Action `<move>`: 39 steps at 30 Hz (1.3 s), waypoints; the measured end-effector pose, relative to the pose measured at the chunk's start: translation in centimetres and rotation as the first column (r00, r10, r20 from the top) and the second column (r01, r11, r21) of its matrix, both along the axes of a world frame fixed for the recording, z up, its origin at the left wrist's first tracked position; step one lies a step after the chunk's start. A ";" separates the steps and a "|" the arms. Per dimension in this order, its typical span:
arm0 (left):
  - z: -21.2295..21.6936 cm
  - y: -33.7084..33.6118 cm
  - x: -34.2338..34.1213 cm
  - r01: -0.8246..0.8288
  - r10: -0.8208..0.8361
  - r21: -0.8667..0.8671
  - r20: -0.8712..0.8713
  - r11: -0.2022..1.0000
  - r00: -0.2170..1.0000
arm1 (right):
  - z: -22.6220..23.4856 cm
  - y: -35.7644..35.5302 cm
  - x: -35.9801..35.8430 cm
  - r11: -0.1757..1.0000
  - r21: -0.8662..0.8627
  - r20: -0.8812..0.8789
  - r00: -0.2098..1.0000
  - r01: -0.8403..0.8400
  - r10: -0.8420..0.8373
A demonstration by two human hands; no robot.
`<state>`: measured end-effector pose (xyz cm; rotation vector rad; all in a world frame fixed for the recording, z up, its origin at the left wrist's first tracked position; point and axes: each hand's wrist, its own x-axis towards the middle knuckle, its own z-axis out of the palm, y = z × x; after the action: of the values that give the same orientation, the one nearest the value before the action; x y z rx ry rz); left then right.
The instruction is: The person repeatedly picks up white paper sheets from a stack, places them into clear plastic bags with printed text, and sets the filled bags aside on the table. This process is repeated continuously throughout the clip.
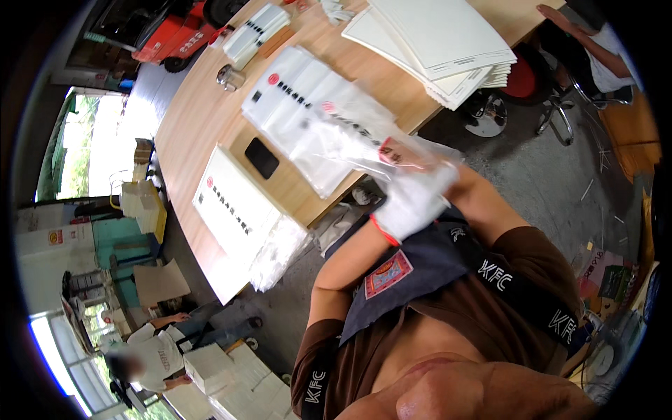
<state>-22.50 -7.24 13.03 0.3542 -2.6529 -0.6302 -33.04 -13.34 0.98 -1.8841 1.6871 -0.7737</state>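
A clear plastic bag [360,133] with dark print and a red patch is raised off the near edge of a flat stack of similar printed bags [290,105]. My left hand [413,206], in a white glove with a red cuff, is closed at the bag's near end; motion smears its fingers. My right hand [444,175] meets it there, its fingers hidden by the bag and the blur. Left of the stack lie a black phone [262,157] and a second pile of printed white sheets or bags [231,203], with crumpled clear plastic [280,252] at its near end.
The wooden table [189,140] also bears a glass jar [229,78], a wrapped white bundle [255,31] and a tall stack of printed sheets [448,42]. Stools [486,115] stand right of it. One person [157,357] is at lower left, another's arm [584,38] at upper right.
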 end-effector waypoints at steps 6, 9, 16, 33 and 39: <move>-8.7 -9.6 2.9 -0.388 0.384 -0.009 -0.124 0.922 0.915 | 5.9 4.1 -5.7 0.987 0.067 -0.239 0.962 0.149 -0.129; -8.0 -10.9 2.8 -0.379 0.405 0.186 -0.129 0.906 0.905 | 6.2 4.2 -13.6 0.802 -0.575 -0.393 0.807 0.160 -0.442; -8.7 -12.4 -3.0 -0.225 0.339 0.655 -0.051 0.721 0.939 | 3.9 2.5 -21.7 0.915 -0.398 -0.770 0.566 -0.067 -0.293; -1.1 -13.3 1.2 -0.289 0.262 0.920 0.220 0.265 0.940 | 3.3 14.5 -12.6 0.854 0.269 0.859 0.289 0.445 -0.422; -1.4 -7.5 -0.8 -0.417 0.252 0.248 0.502 0.874 0.827 | 4.2 10.2 -5.8 0.953 0.103 0.907 0.367 0.286 -0.208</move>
<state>-23.31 -14.71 11.58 1.1913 -2.7770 -0.9997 -38.85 -3.11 5.22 -0.8148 1.1521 -1.6356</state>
